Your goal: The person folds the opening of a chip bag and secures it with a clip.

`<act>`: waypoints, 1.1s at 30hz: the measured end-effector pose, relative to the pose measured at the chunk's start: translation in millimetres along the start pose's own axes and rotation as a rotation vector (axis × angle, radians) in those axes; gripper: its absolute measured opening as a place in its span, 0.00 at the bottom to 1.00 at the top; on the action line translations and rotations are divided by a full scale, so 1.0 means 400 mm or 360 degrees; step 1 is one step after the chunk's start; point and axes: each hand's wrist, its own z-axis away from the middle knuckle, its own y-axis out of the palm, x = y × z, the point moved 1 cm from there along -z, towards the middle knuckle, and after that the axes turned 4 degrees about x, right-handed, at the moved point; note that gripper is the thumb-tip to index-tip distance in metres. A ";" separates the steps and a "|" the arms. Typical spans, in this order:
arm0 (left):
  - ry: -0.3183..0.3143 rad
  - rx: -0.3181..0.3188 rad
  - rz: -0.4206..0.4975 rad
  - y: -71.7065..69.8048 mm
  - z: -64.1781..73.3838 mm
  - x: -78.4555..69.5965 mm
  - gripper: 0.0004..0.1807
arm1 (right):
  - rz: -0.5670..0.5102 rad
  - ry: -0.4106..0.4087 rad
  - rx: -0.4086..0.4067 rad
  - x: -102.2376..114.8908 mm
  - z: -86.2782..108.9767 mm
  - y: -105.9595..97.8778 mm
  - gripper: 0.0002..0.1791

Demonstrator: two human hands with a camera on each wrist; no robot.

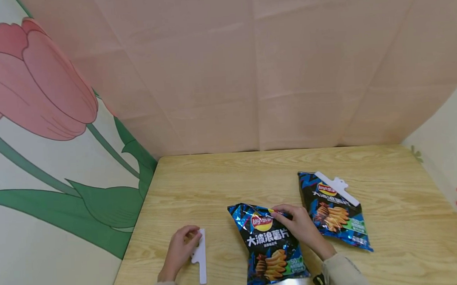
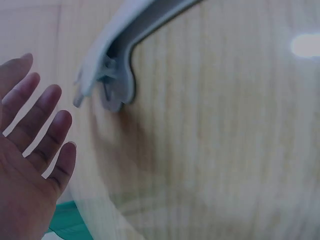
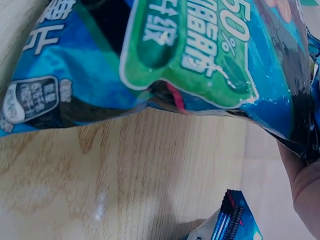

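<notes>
A black and blue Lay's chip bag [image 1: 267, 249] lies face up near the front middle of the table, its top pointing away. My right hand [image 1: 299, 228] pinches the bag's top right corner between thumb and fingers. Most of that hand is behind the bag [image 3: 100, 82] in the right wrist view. A white bag sealing clip [image 1: 203, 267] lies lengthwise to the left of the bag. Just left of the clip is my left hand [image 1: 182, 248]. In the left wrist view its fingers [image 2: 47, 132] are spread and slightly bent, apart from the clip [image 2: 112, 60], with nothing held.
At the right lies a second Lay's bag [image 1: 333, 216], with a white clip [image 1: 338, 188] across its top. The wooden table [image 1: 230, 176] meets a pinkish cloth backdrop [image 1: 256, 86] behind and a tulip-painted wall [image 1: 53, 163] at left.
</notes>
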 end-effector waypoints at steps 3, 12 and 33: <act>-0.0040 0.0003 0.0013 -0.003 0.008 0.008 0.11 | -0.0003 0.0000 0.0000 0.000 0.000 0.000 0.09; -0.0153 0.0060 0.0005 -0.004 0.023 0.027 0.13 | -0.0002 0.0018 0.0006 0.001 0.000 0.000 0.09; -0.0062 0.0046 -0.0142 -0.003 0.044 0.059 0.05 | 0.0012 0.0029 0.0004 0.000 0.000 0.002 0.09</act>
